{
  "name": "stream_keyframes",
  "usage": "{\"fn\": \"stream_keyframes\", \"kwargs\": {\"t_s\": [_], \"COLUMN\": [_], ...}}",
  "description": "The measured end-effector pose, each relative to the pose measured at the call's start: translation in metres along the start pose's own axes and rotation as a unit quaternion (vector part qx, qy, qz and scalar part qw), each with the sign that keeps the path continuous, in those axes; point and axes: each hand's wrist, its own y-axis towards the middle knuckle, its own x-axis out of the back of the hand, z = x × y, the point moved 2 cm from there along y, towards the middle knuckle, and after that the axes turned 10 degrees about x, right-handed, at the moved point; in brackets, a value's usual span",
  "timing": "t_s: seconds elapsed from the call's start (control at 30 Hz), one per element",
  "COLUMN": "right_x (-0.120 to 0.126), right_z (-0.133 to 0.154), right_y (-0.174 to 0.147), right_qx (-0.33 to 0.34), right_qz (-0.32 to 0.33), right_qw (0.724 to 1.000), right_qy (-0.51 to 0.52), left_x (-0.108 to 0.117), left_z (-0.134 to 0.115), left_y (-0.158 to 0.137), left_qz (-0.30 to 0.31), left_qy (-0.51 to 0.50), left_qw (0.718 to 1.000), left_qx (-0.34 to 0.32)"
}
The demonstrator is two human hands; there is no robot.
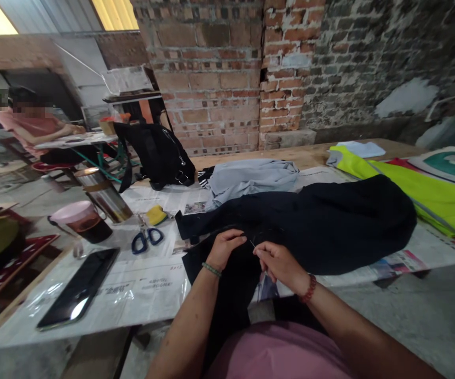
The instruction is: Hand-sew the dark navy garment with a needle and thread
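"What lay at the left of the table (pixel 132 302)?"

"A phone (pixel 78 289), flat, with a mug (pixel 87 223) beyond it, then a steel flask (pixel 109 197) and blue-handled scissors (pixel 147 239)."

"And the dark cloth (pixel 342 226)?"

"It began just right of the scissors and spread across the middle of the table in loose folds. A part seemed to drop over the near edge, toward the lap."

"How would it have handled?"

"Soft and limp, I judged, light at any one fold, though the whole bundle could have dragged. It looked more likely to crumple than to slip."

"Where was it best held?"

"Close to the working spot, near where the left hand (pixel 227 247) was, its thumb and finger pinched together, apparently on a fold."

"And the right hand (pixel 278 266)?"

"Just beside it, not touching it, fingertips closed on what looked like a needle (pixel 253 244): thin, stiff, easily lost, so a pinch suited it. Past the cloth lay a yellow vest (pixel 409 189)."
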Motion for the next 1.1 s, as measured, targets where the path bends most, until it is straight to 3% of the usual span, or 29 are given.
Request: {"fn": "stream_keyframes", "kwargs": {"t_s": [0.53,0.93,1.03,1.1], "right_x": [-0.001,-0.003,0.007,0.022], "right_z": [-0.013,-0.022,-0.007,0.011], "right_y": [0.012,0.028,0.022,0.020], "right_qx": [-0.021,0.034,0.072,0.137], "right_qz": [-0.031,-0.064,-0.015,-0.026], "right_qw": [0.999,0.997,0.990,0.960], "right_qy": [-0.022,-0.030,-0.118,-0.242], "left_x": [-0.003,-0.010,-0.009,-0.008], "left_z": [-0.003,-0.001,-0.001,-0.001], "left_y": [-0.002,-0.001,0.000,0.001], "left_qz": [0.009,0.062,0.035,0.017], "left_qy": [0.062,0.180,0.186,0.181], "left_qw": [0.998,0.976,0.974,0.975], "left_qx": [-0.033,-0.105,-0.124,-0.131]}}
